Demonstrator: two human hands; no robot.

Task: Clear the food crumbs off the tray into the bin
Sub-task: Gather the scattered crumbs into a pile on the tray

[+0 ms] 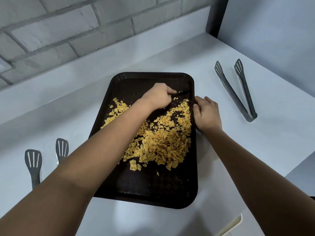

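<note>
Bench: the pale white bench [213,68] is carrying everything, spreading out under and around both hands.
Tray: the dark brown rectangular plastic tray with rounded corners [153,189] is lying flat beneath the left hand and just inside the right hand; it is looking stiff and light, with a raised lip all round, so the long side edges are probably the best places to grip for a lift and tilt.
Crumbs: the yellow flaky food crumbs [163,140] are lying heaped below both hands, mostly toward the right side of the tray; they are looking dry, very light and brittle, likely to slide freely and scatter if the tray is tipped fast.
Tongs: long grey slotted tongs [238,92] are lying out beyond the right hand, well apart from it; a second grey slotted pair [34,160] is showing outside the left forearm.
Left hand: the left hand [158,96] is reaching across the far part of the tray, fingers curled round a small dark scraping tool [182,92], whose exact kind I cannot tell.
Right hand: the right hand [206,113] is resting on the tray's right edge, fingers bent over the lip, steadying it.
Bin: no bin is showing.
</note>
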